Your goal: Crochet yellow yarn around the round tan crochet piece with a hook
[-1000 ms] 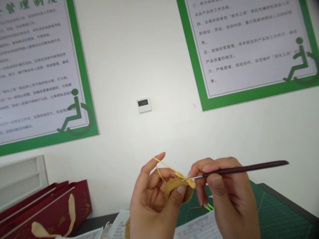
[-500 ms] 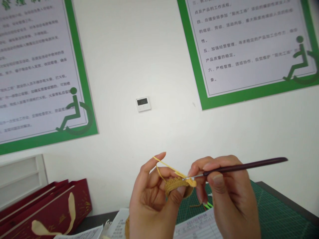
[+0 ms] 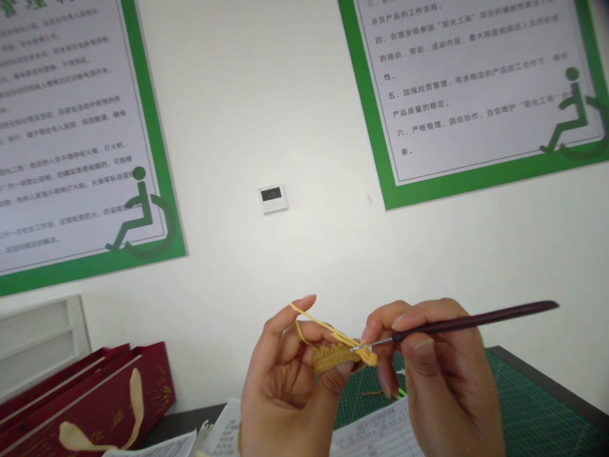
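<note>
A small tan crocheted piece (image 3: 333,357) is pinched between the thumb and fingers of my left hand (image 3: 290,374). Light yellow yarn (image 3: 316,317) loops over my raised left index finger and runs down to the piece's right end, where a yellow crocheted bit (image 3: 367,355) sticks out. In my right hand (image 3: 442,368) is a crochet hook with a dark purple handle (image 3: 495,315), held like a pen and pointing left. Its metal tip lies at the top edge of the tan piece, beside the yellow bit.
Below the hands are a green cutting mat (image 3: 533,406) and printed papers (image 3: 375,431). Dark red gift bags (image 3: 114,393) with a cream ribbon stand at the lower left. Two green-framed posters (image 3: 387,184) and a small thermostat (image 3: 273,198) are on the white wall.
My right hand and the hook have shifted slightly right and down. The tan piece has tilted a little in my left hand, which has moved slightly left.
</note>
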`<state>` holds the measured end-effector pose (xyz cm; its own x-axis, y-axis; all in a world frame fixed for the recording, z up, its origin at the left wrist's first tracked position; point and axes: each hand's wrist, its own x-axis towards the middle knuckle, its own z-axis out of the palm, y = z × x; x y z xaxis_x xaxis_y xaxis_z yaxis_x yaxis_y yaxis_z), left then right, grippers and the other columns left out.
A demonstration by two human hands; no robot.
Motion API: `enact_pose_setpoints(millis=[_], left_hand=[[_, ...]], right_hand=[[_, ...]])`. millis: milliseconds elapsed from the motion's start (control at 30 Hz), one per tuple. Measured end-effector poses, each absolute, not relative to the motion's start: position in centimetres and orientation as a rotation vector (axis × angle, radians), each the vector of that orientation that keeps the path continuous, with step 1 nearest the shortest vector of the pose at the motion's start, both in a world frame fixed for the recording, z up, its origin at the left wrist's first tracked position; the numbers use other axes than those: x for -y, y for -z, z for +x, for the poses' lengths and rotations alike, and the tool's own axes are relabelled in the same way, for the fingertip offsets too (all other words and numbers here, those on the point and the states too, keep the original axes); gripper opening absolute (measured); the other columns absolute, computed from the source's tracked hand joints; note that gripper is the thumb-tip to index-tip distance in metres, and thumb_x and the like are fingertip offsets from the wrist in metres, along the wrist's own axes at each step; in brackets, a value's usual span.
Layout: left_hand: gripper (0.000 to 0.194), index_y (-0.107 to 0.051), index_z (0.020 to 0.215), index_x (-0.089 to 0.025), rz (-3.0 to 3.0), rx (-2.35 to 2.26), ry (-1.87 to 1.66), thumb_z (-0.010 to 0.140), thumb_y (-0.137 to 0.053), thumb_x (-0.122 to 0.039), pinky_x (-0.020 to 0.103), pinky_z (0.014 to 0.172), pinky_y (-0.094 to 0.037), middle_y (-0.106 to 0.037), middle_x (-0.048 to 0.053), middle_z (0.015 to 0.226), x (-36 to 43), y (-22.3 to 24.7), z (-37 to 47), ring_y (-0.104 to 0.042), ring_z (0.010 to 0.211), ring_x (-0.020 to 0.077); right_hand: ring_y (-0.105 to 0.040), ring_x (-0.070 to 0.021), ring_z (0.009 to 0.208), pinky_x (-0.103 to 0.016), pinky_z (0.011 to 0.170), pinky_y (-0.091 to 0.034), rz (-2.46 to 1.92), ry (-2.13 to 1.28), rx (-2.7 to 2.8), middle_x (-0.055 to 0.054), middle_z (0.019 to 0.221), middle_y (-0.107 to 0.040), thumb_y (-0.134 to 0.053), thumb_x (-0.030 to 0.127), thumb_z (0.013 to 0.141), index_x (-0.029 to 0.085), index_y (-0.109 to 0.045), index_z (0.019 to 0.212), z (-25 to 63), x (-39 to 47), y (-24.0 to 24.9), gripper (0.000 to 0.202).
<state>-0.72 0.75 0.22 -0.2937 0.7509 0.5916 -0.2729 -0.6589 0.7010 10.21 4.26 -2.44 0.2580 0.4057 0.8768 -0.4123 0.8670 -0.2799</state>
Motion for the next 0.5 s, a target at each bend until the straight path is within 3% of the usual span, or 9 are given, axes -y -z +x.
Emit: enact_pose_setpoints(millis=[500], left_hand=[[0.054,-0.072,0.113,-0.031,1.309,-0.659,-2.035,0.067,-0.086,-0.007,0.022,0.065,-0.057,-0.074,0.0,0.078,-0.51,-0.15,-0.73,-0.071,0.075,0.0171]], right_hand=[[-0.057,-0.0084,0.055,-0.019,0.047,-0.044,0.038,-0.552,1.197,-0.002,0.092,-0.071,-0.047,0.029,0.107,0.028,-0.057,0.108,10.2,-4.0,2.5,0.01]])
